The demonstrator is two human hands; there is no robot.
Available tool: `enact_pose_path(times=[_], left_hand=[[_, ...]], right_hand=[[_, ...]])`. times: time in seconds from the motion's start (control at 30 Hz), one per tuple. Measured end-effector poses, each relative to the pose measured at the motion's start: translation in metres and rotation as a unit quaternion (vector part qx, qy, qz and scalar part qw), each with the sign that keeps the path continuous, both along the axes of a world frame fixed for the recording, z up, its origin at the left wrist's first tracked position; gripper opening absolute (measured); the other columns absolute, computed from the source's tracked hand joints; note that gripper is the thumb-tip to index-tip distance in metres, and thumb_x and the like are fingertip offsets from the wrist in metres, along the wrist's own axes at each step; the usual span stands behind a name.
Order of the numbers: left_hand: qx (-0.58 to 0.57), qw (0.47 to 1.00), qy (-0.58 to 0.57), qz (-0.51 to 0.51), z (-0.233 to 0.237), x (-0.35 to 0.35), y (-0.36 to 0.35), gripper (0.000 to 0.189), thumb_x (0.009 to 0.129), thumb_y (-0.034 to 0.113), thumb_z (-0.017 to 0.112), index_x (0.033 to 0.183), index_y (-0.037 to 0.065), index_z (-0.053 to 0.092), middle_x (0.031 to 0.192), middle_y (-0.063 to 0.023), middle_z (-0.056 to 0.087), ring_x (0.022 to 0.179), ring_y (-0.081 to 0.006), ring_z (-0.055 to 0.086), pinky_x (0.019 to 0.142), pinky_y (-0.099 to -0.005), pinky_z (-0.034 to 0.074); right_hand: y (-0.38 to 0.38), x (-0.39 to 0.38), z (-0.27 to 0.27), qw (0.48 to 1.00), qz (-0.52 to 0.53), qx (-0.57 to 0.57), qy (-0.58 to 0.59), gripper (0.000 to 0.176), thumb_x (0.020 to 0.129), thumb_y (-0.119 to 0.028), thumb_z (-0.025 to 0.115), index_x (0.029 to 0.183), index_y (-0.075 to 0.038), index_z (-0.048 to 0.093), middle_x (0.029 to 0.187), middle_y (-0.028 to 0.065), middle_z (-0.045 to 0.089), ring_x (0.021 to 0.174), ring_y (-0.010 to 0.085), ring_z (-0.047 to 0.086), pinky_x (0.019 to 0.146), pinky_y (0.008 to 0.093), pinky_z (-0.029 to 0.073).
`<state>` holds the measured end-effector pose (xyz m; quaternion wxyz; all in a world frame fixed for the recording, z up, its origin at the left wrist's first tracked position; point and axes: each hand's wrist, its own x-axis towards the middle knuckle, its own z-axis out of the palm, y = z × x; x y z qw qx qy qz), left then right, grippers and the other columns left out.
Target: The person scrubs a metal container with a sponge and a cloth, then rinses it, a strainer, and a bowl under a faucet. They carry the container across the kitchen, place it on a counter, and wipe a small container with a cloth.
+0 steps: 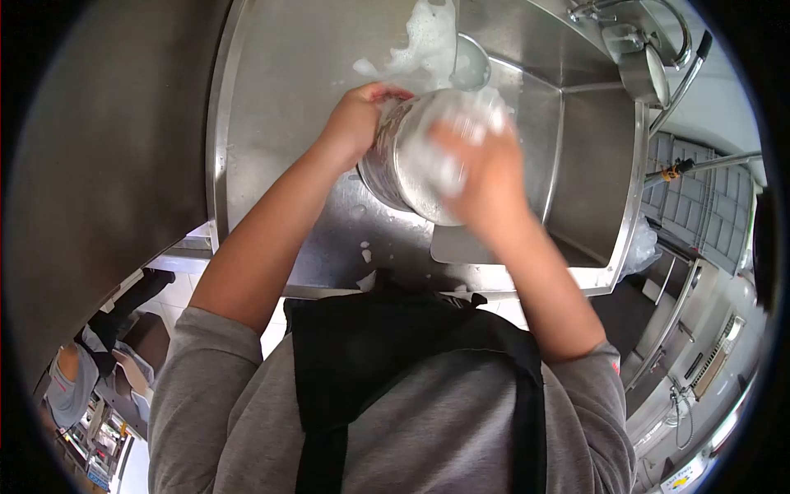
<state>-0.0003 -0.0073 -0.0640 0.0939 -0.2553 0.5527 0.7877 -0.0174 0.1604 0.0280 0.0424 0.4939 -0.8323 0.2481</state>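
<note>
A cylindrical metal pot [395, 156] is tilted over the left side of the sink, with one round end turned to the right. My left hand [362, 119] grips it at its far left side, the fingertips partly hidden behind it. Against the round end is my right hand [490, 169], blurred by motion. White suds [448, 174] cover its fingers and the metal beneath them. Whether a sponge or scrubber is in those fingers cannot be made out. Just beyond the pot lies a round, bowl-like thing [471, 64] with foam around it.
The steel sink basin [597, 156] extends to the right, and a steel drainboard [271, 107] to the left. More foam [424, 37] lies at the far side. A faucet [679, 37] and a hanging pan [646, 78] are at the upper right. Another person [74, 383] is at the lower left.
</note>
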Motion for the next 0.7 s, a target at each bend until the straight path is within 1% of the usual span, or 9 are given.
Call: enact_pose_path(times=[0.07, 0.1, 0.17, 0.2, 0.37, 0.43, 0.53, 0.63, 0.7], left_hand=[[0.008, 1.000, -0.008, -0.006, 0.001, 0.000, 0.001, 0.039, 0.078, -0.011, 0.035, 0.104, -0.002, 0.063, 0.103, -0.0119, 0.064, 0.093, -0.0178, 0.061, 0.082, -0.0280, 0.050], [0.013, 1.000, -0.012, -0.009, 0.001, -0.001, 0.000, 0.039, 0.078, -0.010, 0.036, 0.105, -0.002, 0.063, 0.104, -0.0118, 0.064, 0.093, -0.0179, 0.061, 0.082, -0.0280, 0.050], [-0.031, 0.999, -0.010, -0.023, -0.006, -0.001, -0.001, 0.038, 0.079, -0.010, 0.036, 0.105, -0.002, 0.062, 0.104, -0.0116, 0.064, 0.094, -0.0179, 0.061, 0.082, -0.0279, 0.050], [-0.001, 1.000, 0.014, -0.019, -0.007, 0.000, -0.002, 0.038, 0.079, -0.009, 0.036, 0.105, -0.002, 0.062, 0.105, -0.0117, 0.064, 0.094, -0.0182, 0.061, 0.083, -0.0282, 0.049], [-0.030, 0.999, -0.028, -0.006, -0.008, -0.002, -0.001, 0.041, 0.078, -0.009, 0.034, 0.107, -0.003, 0.062, 0.109, -0.0128, 0.062, 0.099, -0.0199, 0.059, 0.088, -0.0298, 0.047], [-0.053, 0.998, -0.025, -0.015, -0.010, -0.002, -0.004, 0.043, 0.077, -0.010, 0.033, 0.108, -0.003, 0.061, 0.110, -0.0132, 0.062, 0.100, -0.0200, 0.059, 0.089, -0.0298, 0.047], [0.010, 0.999, 0.038, -0.025, -0.006, 0.000, -0.003, 0.044, 0.076, -0.011, 0.033, 0.109, -0.003, 0.061, 0.111, -0.0143, 0.062, 0.100, -0.0204, 0.060, 0.088, -0.0299, 0.048], [-0.025, 0.999, -0.023, -0.007, 0.014, 0.001, 0.002, 0.045, 0.075, -0.012, 0.032, 0.107, -0.003, 0.062, 0.110, -0.0137, 0.063, 0.099, -0.0201, 0.060, 0.089, -0.0299, 0.048], [-0.037, 0.999, -0.018, 0.008, -0.005, -0.001, 0.001, 0.045, 0.076, -0.012, 0.031, 0.107, -0.002, 0.062, 0.107, -0.0126, 0.064, 0.097, -0.0195, 0.061, 0.087, -0.0300, 0.048]], right_hand=[[-0.015, -0.040, 0.001, 0.971, -0.164, 0.020, -0.170, 0.037, 0.056, -0.008, 0.073, 0.091, -0.020, 0.067, 0.103, 0.0039, 0.065, 0.110, 0.0215, 0.058, 0.098, 0.0514, 0.040], [-0.012, -0.034, -0.003, 0.971, -0.166, 0.018, -0.171, 0.037, 0.056, -0.008, 0.073, 0.091, -0.020, 0.067, 0.103, 0.0039, 0.065, 0.110, 0.0215, 0.058, 0.098, 0.0514, 0.040], [-0.002, -0.001, -0.011, 0.998, -0.057, -0.033, 0.008, 0.033, 0.060, -0.009, 0.071, 0.091, -0.020, 0.067, 0.102, 0.0048, 0.065, 0.108, 0.0228, 0.059, 0.098, 0.0514, 0.040], [0.003, 0.017, -0.002, 0.999, -0.009, -0.010, -0.031, 0.032, 0.061, -0.009, 0.071, 0.092, -0.018, 0.067, 0.102, 0.0059, 0.065, 0.107, 0.0248, 0.059, 0.099, 0.0493, 0.040], [-0.020, -0.019, -0.003, 0.997, -0.063, -0.033, -0.020, 0.032, 0.061, -0.009, 0.072, 0.092, -0.016, 0.066, 0.101, 0.0069, 0.065, 0.106, 0.0275, 0.059, 0.099, 0.0505, 0.039], [-0.021, -0.016, -0.002, 0.995, -0.067, -0.068, -0.010, 0.040, 0.055, -0.005, 0.076, 0.093, -0.014, 0.064, 0.098, 0.0085, 0.065, 0.104, 0.0309, 0.060, 0.091, 0.0478, 0.043], [0.006, 0.013, -0.001, 0.999, -0.035, -0.030, -0.020, 0.039, 0.055, -0.004, 0.075, 0.091, -0.014, 0.064, 0.097, 0.0078, 0.065, 0.103, 0.0315, 0.060, 0.092, 0.0467, 0.043], [-0.007, -0.004, -0.003, 1.000, -0.028, -0.002, -0.009, 0.036, 0.055, -0.006, 0.075, 0.089, -0.014, 0.064, 0.095, 0.0070, 0.065, 0.101, 0.0315, 0.061, 0.091, 0.0474, 0.044], [-0.031, -0.026, 0.002, 0.992, -0.114, -0.019, -0.055, 0.036, 0.054, -0.007, 0.075, 0.088, -0.013, 0.064, 0.094, 0.0061, 0.065, 0.099, 0.0312, 0.062, 0.090, 0.0492, 0.044]])
